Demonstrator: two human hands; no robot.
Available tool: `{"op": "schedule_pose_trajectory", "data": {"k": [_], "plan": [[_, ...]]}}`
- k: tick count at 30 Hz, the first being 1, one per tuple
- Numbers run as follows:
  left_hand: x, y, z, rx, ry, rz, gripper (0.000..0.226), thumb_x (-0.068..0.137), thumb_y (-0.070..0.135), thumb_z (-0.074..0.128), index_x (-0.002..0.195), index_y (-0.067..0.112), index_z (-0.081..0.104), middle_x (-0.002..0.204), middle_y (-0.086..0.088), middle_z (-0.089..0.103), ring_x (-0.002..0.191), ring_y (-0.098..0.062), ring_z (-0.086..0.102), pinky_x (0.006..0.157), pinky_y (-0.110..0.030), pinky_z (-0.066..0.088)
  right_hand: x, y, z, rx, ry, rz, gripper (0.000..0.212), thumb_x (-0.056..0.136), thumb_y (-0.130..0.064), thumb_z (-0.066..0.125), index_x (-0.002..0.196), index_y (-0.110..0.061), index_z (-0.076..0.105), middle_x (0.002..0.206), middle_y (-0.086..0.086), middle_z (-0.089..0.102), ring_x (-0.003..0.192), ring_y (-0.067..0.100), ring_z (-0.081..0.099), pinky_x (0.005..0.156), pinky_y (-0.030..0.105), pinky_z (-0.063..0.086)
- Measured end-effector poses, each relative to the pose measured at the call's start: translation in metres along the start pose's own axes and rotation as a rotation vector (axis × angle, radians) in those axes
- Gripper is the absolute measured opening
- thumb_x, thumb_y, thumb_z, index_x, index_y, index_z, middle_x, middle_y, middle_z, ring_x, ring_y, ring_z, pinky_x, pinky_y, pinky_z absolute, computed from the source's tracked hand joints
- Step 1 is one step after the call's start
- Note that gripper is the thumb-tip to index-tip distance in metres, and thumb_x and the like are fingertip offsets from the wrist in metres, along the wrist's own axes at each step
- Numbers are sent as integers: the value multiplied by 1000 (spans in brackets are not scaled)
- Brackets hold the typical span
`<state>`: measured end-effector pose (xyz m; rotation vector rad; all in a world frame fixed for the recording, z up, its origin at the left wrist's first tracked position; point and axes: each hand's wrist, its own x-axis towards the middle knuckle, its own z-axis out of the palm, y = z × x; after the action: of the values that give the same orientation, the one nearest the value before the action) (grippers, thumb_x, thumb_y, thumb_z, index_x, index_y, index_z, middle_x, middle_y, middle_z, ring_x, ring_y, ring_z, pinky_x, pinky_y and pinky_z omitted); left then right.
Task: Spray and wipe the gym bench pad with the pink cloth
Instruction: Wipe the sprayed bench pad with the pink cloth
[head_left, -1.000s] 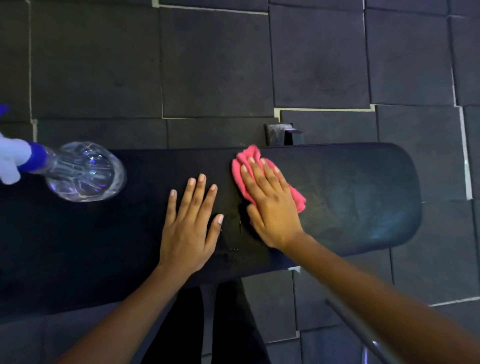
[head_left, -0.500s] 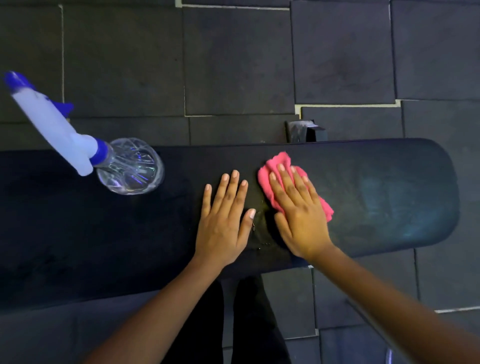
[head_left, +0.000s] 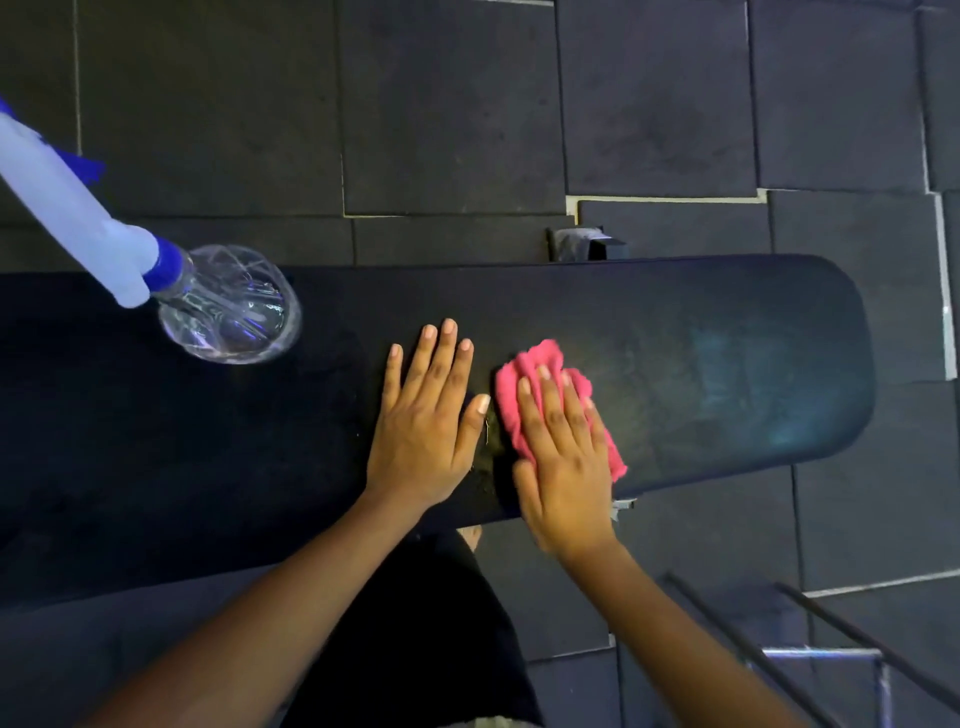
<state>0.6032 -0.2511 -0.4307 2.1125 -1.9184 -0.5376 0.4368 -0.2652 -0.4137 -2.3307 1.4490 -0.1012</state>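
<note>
the right hand (head_left: 566, 457) has slid the pink cloth (head_left: 530, 374) toward the near edge of the bench pad (head_left: 727, 364), fingers flat and close together on it. the left hand (head_left: 426, 431) stays flat, fingers spread. wiping goes on.

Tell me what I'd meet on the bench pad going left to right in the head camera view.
spray bottle → left hand, flat on the bench pad → pink cloth, pressed down by the right hand → the pad's bare rounded end.
</note>
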Motion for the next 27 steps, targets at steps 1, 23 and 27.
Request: {"op": "schedule_pose_trajectory", "data": {"k": [1, 23, 27], "plan": [[1, 0, -1, 8, -2, 3, 59, 102, 41, 20, 148, 7, 32, 158, -11, 23, 148, -25, 16, 120, -49, 10, -9, 11, -4, -47, -50, -84, 68, 86, -23, 38, 151, -8, 31, 161, 12, 25, 151, 30, 15, 122, 49, 16], [-2, 3, 2, 41, 67, 15, 56, 102, 37, 22, 147, 5, 34, 157, -13, 26, 148, -26, 17, 121, -48, 8, -31, 87, -19, -22, 72, -107, 63, 84, -19, 42, 145, 0, 42, 155, 18, 36, 144, 37, 32, 118, 53, 25], [-3, 4, 2, 53, 60, 5, 56, 102, 37, 23, 147, 6, 33, 157, -12, 25, 148, -25, 16, 121, -48, 9, -29, 94, -20, 69, 278, 189, 61, 83, -10, 38, 142, 3, 45, 153, 18, 38, 143, 36, 32, 119, 52, 22]]}}
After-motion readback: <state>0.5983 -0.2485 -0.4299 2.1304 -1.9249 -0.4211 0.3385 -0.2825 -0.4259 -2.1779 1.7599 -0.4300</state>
